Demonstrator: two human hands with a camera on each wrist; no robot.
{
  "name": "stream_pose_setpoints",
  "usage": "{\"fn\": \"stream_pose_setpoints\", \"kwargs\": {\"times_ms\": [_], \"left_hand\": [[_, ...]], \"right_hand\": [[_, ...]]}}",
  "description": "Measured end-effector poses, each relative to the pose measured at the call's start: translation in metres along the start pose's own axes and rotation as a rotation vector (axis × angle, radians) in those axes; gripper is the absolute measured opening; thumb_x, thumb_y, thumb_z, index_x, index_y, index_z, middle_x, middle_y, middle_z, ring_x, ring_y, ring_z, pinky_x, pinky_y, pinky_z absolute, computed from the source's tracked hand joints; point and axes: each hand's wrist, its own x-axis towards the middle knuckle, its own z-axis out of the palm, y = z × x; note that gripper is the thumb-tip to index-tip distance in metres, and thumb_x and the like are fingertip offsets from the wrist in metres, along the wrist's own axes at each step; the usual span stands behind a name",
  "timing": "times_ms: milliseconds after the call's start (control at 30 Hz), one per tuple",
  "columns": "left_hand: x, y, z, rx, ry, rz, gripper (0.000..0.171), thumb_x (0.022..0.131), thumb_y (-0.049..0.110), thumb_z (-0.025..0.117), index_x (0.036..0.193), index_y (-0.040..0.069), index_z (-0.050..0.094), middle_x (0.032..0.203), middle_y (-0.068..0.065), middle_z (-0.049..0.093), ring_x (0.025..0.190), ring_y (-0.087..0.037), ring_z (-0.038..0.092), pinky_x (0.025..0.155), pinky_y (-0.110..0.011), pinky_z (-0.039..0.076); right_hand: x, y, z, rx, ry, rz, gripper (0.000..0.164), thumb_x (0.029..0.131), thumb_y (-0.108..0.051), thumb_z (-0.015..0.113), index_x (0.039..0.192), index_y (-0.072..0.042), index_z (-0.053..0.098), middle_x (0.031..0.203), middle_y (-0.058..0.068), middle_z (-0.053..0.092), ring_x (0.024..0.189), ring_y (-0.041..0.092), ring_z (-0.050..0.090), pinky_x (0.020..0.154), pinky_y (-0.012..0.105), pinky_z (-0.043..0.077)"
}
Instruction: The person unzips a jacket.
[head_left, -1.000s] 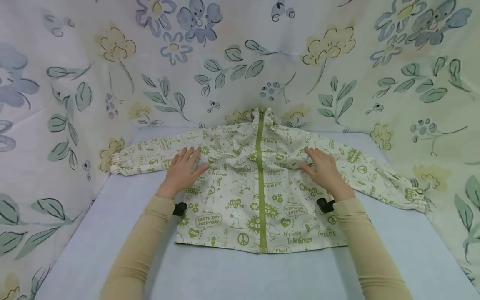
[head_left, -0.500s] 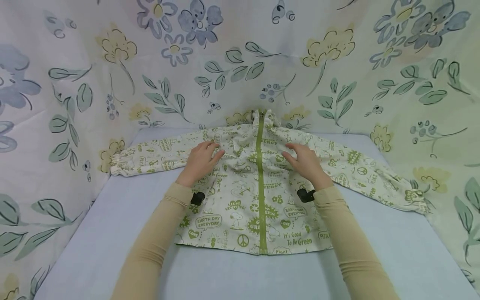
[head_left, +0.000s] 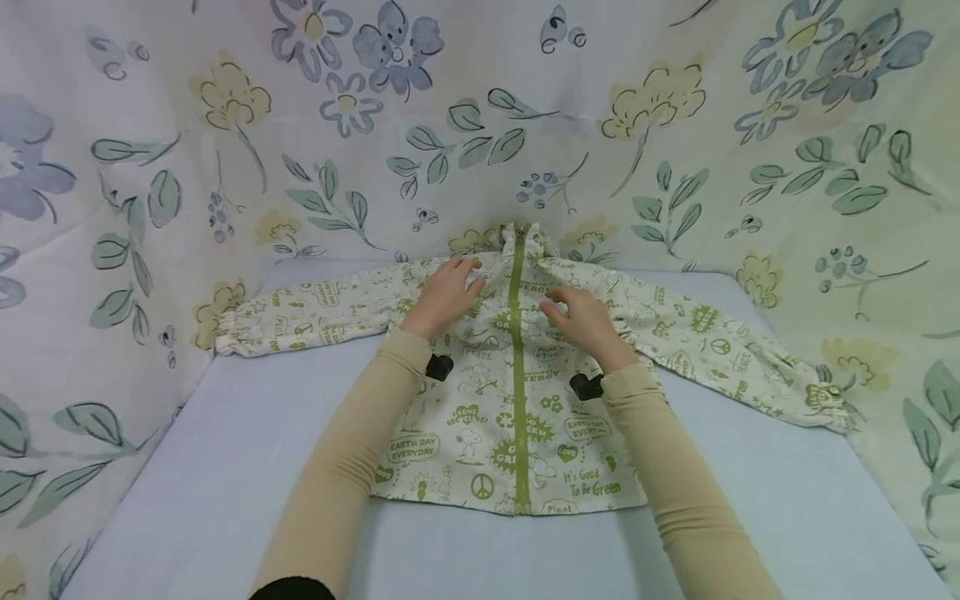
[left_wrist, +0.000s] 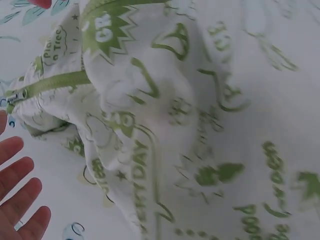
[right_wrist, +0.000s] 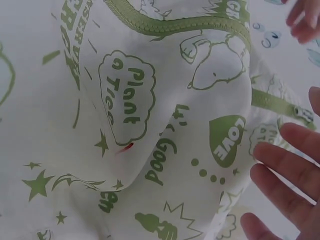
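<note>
A white jacket with green lettering and cartoon prints lies front up, its sleeves spread to both sides. A green zipper runs up its middle to the collar, and the zipper pull shows at the top in the right wrist view. My left hand is over the upper chest, left of the zipper and near the collar. On the other side, my right hand hovers over the chest, a little lower. Both hands have loosely spread fingers with nothing in them; the left fingers also show in the left wrist view.
The jacket lies on a pale blue-white table. Directly behind the collar rises a floral curtain, which also closes in both sides. Small black devices are worn at both wrists.
Both hands have moved inward over the jacket, closer to the zipper. The left hand has also gone farther up toward the collar. The jacket lies as before.
</note>
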Motion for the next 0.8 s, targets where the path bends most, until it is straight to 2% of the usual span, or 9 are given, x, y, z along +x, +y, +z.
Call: {"fn": "stream_pose_setpoints", "kwargs": {"times_ms": [200, 400, 567, 667, 800], "left_hand": [[0.028, 0.019, -0.001, -0.026, 0.003, 0.004, 0.043, 0.092, 0.03, 0.039, 0.131, 0.014, 0.033, 0.131, -0.005, 0.033, 0.119, -0.02, 0.031, 0.094, -0.033, 0.028], [0.047, 0.033, -0.001, -0.089, -0.045, -0.011, 0.046, 0.094, 0.024, 0.033, 0.137, 0.013, 0.022, 0.137, -0.005, 0.024, 0.124, -0.018, 0.021, 0.098, -0.034, 0.022], [0.059, 0.043, 0.002, -0.189, -0.079, -0.05, 0.051, 0.093, 0.014, 0.034, 0.139, 0.014, 0.012, 0.14, -0.005, 0.016, 0.127, -0.019, 0.015, 0.099, -0.034, 0.019], [0.065, 0.045, 0.007, -0.22, -0.069, -0.062, 0.054, 0.091, 0.01, 0.034, 0.139, 0.011, 0.01, 0.141, -0.005, 0.015, 0.127, -0.018, 0.014, 0.1, -0.032, 0.017], [0.07, 0.047, 0.012, -0.287, -0.069, -0.082, 0.059, 0.088, 0.004, 0.034, 0.139, 0.012, 0.006, 0.143, -0.003, 0.008, 0.128, -0.014, 0.006, 0.101, -0.029, 0.011]], "right_hand": [[0.001, 0.001, 0.002, 0.002, -0.02, 0.016, 0.044, 0.089, -0.04, 0.043, 0.117, -0.008, 0.051, 0.112, 0.009, 0.054, 0.099, 0.026, 0.049, 0.079, 0.043, 0.039], [0.0, -0.001, 0.005, 0.018, -0.03, 0.036, 0.039, 0.089, -0.038, 0.046, 0.115, -0.01, 0.053, 0.111, 0.007, 0.054, 0.098, 0.025, 0.051, 0.078, 0.042, 0.041], [-0.001, -0.002, 0.007, 0.031, -0.029, 0.03, 0.039, 0.088, -0.037, 0.047, 0.114, -0.009, 0.053, 0.11, 0.006, 0.054, 0.097, 0.022, 0.051, 0.077, 0.038, 0.042], [-0.002, -0.002, 0.007, 0.034, -0.031, 0.014, 0.039, 0.088, -0.037, 0.047, 0.114, -0.009, 0.053, 0.11, 0.006, 0.053, 0.098, 0.022, 0.051, 0.078, 0.038, 0.042], [-0.006, -0.001, 0.007, 0.041, -0.039, 0.018, 0.038, 0.088, -0.037, 0.048, 0.114, -0.01, 0.053, 0.111, 0.007, 0.053, 0.099, 0.023, 0.051, 0.079, 0.039, 0.041]]}}
